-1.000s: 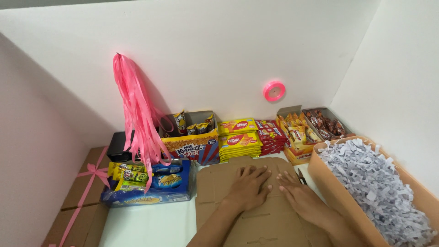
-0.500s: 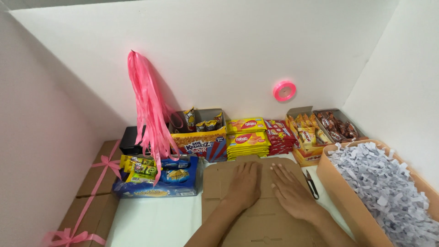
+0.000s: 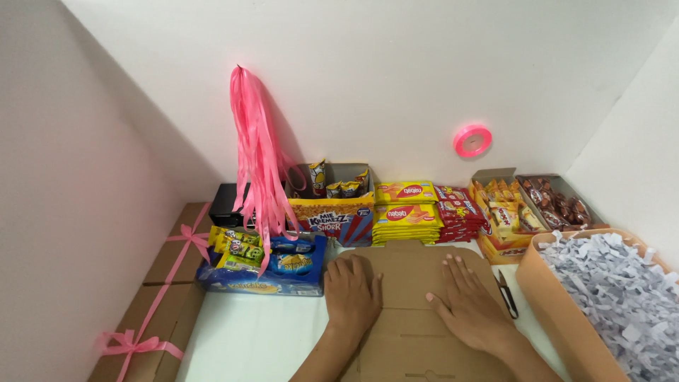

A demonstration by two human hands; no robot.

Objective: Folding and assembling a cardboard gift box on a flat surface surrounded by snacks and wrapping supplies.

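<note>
A flat, unfolded brown cardboard box point(image 3: 414, 283) lies on the white table in front of me. My left hand point(image 3: 351, 293) rests palm down on its left part, fingers spread slightly. On the right part, my right hand point(image 3: 468, 304) also lies flat, fingers pointing away from me. Neither hand holds anything. Black scissors point(image 3: 506, 293) lie just right of the cardboard, close to my right hand.
A box of shredded white paper point(image 3: 608, 297) stands at the right. Snack packs and boxes point(image 3: 414, 209) line the back wall. Pink ribbons point(image 3: 258, 170) hang on the wall, beside a pink ribbon roll point(image 3: 472, 139). Ribbon-tied brown boxes point(image 3: 166, 283) sit at the left.
The view has shifted a little, so everything sits further right and lower in the frame. Both hands have spread apart on the cardboard, left hand to the left, right hand to the right.
</note>
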